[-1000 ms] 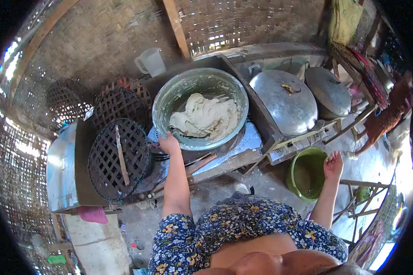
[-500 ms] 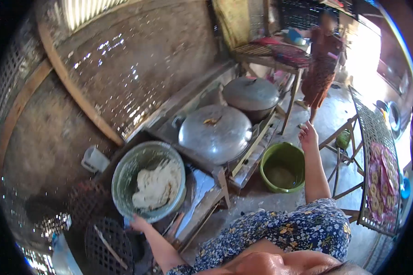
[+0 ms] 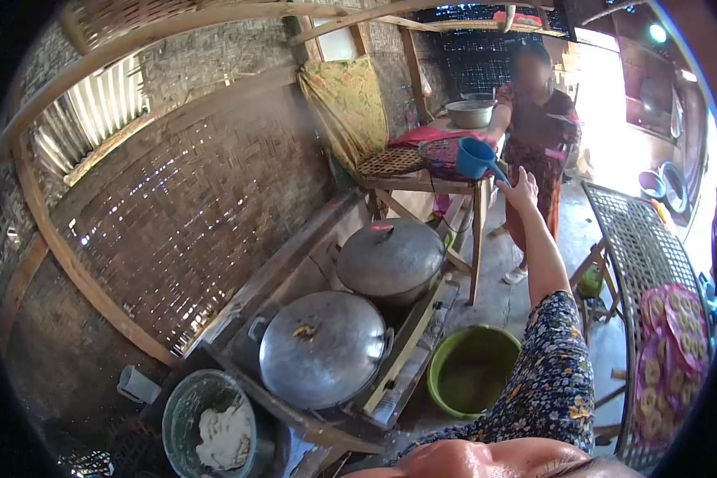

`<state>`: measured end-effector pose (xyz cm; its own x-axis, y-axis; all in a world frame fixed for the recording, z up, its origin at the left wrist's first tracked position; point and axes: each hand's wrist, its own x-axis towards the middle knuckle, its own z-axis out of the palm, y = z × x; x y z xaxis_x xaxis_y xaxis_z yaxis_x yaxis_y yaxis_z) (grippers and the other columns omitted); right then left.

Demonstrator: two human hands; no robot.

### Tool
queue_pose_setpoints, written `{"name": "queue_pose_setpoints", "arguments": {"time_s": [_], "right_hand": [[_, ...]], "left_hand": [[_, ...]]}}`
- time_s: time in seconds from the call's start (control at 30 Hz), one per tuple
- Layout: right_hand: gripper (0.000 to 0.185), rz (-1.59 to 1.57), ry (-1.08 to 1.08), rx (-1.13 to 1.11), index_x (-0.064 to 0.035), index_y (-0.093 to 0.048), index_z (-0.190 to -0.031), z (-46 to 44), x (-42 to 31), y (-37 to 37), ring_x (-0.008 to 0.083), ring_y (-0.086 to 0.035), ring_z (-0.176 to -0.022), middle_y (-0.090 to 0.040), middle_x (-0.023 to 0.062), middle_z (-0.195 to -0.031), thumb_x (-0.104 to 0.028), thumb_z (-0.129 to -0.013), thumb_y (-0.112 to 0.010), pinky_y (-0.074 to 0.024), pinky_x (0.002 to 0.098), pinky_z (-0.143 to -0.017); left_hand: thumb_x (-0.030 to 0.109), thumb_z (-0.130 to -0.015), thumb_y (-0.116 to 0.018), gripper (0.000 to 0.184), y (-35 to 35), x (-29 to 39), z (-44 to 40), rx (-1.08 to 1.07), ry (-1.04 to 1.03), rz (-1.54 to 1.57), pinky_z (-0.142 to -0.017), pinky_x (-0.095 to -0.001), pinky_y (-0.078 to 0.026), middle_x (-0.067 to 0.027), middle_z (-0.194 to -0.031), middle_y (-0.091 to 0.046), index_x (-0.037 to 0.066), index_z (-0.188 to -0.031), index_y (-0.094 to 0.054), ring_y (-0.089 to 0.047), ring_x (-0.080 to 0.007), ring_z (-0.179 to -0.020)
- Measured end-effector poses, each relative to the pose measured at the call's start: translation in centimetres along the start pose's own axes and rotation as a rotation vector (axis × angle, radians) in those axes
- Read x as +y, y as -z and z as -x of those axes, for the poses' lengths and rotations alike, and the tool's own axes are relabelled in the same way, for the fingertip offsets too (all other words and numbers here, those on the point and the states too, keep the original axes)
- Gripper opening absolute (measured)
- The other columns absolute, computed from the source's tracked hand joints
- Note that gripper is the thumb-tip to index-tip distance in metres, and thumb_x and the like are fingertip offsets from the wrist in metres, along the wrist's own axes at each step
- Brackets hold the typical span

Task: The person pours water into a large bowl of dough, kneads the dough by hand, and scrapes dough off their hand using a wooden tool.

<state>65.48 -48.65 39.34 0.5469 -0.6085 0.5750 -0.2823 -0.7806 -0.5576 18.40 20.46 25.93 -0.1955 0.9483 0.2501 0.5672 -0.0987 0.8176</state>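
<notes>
One dipper (image 3: pixel 476 158), blue, is the thing I'm minding, at the upper right of the frame, in front of the tabletop (image 3: pixel 390 183). Another person's hand (image 3: pixel 494 134) is at its far side and seems to support it. My right grip (image 3: pixel 519 191) is spread wide at the end of the handle (image 3: pixel 498 172), and whether the fingers touch it I can't tell. No left grip appears in frame, so its state I can't judge. I'd expect the dipper to handle like thin plastic: light, fairly stiff, hard to break, perhaps slippery if wet. What it contains I can't make out; if filled, it would weigh on the cup end and want to tip, so I'd wrap the handle close to the cup. Counting the rest, I get two lidded pots (image 3: pixel 323 350) at centre, one green tub (image 3: pixel 476 336) below and right of them, one basin (image 3: pixel 203 385) at lower left with one mass of dough (image 3: pixel 225 436), one jug (image 3: pixel 139 386) beside it, and one yellow cloth (image 3: pixel 346 107) above centre.
</notes>
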Motion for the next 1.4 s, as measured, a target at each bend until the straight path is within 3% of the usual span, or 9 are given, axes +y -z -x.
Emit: {"name": "queue_pose_setpoints", "arguments": {"time_s": [0.1, 0.13, 0.23, 0.37, 0.67, 0.73, 0.83, 1.23, 1.4], "right_hand": [[0.073, -0.097, 0.057, -0.334, -0.0031, -0.047, -0.116, -5.3, 2.3, -5.8, 0.0313, -0.054, -0.102, -0.056, 0.0206, -0.106, -0.053, -0.064, -0.063, -0.0435, 0.0401, -0.084], [0.053, -0.192, 0.044, -0.486, -0.0007, -0.058, -0.099, -6.8, 4.0, -8.8, 0.0283, -0.063, -0.078, -0.063, 0.0165, -0.083, -0.044, -0.069, -0.063, -0.0495, 0.0375, -0.069], [0.016, -0.836, -0.201, -0.541, -0.0038, -0.059, -0.081, -2.3, 4.9, -7.8, 0.0092, -0.044, -0.045, -0.054, 0.0026, -0.060, -0.018, -0.075, -0.060, -0.0345, 0.0232, -0.042], [0.023, -1.044, -0.350, -0.709, -0.0032, -0.058, -0.089, 5.3, 13.9, -7.8, 0.0065, -0.046, -0.047, -0.050, -0.0003, -0.060, -0.022, -0.076, -0.062, -0.0347, 0.0209, -0.042], [0.027, -0.224, -0.960, -1.201, 0.0006, -0.057, -0.085, 36.3, 38.5, -21.1, 0.0142, -0.055, -0.053, -0.057, 0.0050, -0.063, -0.026, -0.078, -0.058, -0.0446, 0.0283, -0.048], [0.016, -0.076, -0.830, -1.392, -0.0015, -0.054, -0.086, 45.9, 45.9, -26.5, 0.0192, -0.055, -0.052, -0.056, 0.0069, -0.063, -0.016, -0.079, -0.055, -0.0442, 0.0313, -0.046], [0.020, 0.305, -0.253, -1.528, -0.0023, -0.057, -0.090, 50.7, 45.8, -29.9, 0.0312, -0.061, -0.081, -0.062, 0.0158, -0.088, -0.015, -0.078, -0.049, -0.0489, 0.0410, -0.070], [0.026, 0.312, -0.149, -1.715, -0.0055, -0.061, -0.098, 60.6, 44.0, -37.7, 0.0313, -0.056, -0.097, -0.059, 0.0177, -0.102, -0.016, -0.076, -0.050, -0.0457, 0.0397, -0.082], [0.027, 0.285, -0.263, -1.540, -0.0050, -0.060, -0.097, 59.1, 44.2, -36.1, 0.0313, -0.057, -0.093, -0.059, 0.0161, -0.100, -0.021, -0.076, -0.053, -0.0465, 0.0404, -0.079]], "left_hand": [[0.034, -0.084, -0.052, 0.060, -6.1, -2.1, 6.5, -0.301, -0.433, 0.120, -0.089, -0.0454, -0.036, -0.0297, -0.121, -0.042, -0.004, -0.127, -0.034, -0.045, -0.0407, -0.107], [0.034, -0.082, -0.054, 0.062, -7.4, -0.5, 8.8, -0.416, -0.435, 0.061, -0.091, -0.0436, -0.034, -0.0299, -0.123, -0.039, -0.006, -0.125, -0.035, -0.041, -0.0395, -0.111], [0.035, -0.081, -0.053, 0.070, -10.6, 2.4, 14.7, -0.969, -0.316, 0.185, -0.101, -0.0403, -0.022, -0.0305, -0.133, -0.021, -0.008, -0.129, -0.025, -0.019, -0.0359, -0.127], [0.036, -0.084, -0.050, 0.071, -10.5, 3.1, 17.6, -0.758, -0.553, -0.216, -0.101, -0.0376, -0.024, -0.0308, -0.133, -0.022, -0.011, -0.129, -0.021, -0.025, -0.0368, -0.124], [0.031, -0.089, -0.043, 0.059, -10.2, 5.7, 19.5, -0.556, -0.696, -0.731, -0.100, -0.0350, -0.026, -0.0266, -0.132, -0.029, -0.009, -0.129, -0.027, -0.032, -0.0342, -0.121], [0.037, -0.087, -0.045, 0.062, -9.4, 8.2, 22.7, -0.619, -0.738, -0.739, -0.100, -0.0365, -0.026, -0.0249, -0.132, -0.031, -0.006, -0.129, -0.029, -0.032, -0.0355, -0.121], [0.043, -0.081, -0.052, 0.073, -7.9, 10.2, 24.6, -0.769, -1.113, -0.932, -0.097, -0.0434, -0.027, -0.0258, -0.133, -0.028, -0.005, -0.130, -0.027, -0.031, -0.0417, -0.119], [0.036, -0.084, -0.049, 0.053, -11.2, 9.8, 27.6, -0.587, -0.845, -0.638, -0.091, -0.0422, -0.031, -0.0235, -0.120, -0.037, -0.004, -0.117, -0.039, -0.037, -0.0375, -0.107], [0.034, -0.085, -0.048, 0.046, -11.2, 9.4, 26.8, -0.561, -0.809, -0.565, -0.088, -0.0416, -0.033, -0.0226, -0.114, -0.041, -0.004, -0.111, -0.043, -0.040, -0.0358, -0.102]]}}
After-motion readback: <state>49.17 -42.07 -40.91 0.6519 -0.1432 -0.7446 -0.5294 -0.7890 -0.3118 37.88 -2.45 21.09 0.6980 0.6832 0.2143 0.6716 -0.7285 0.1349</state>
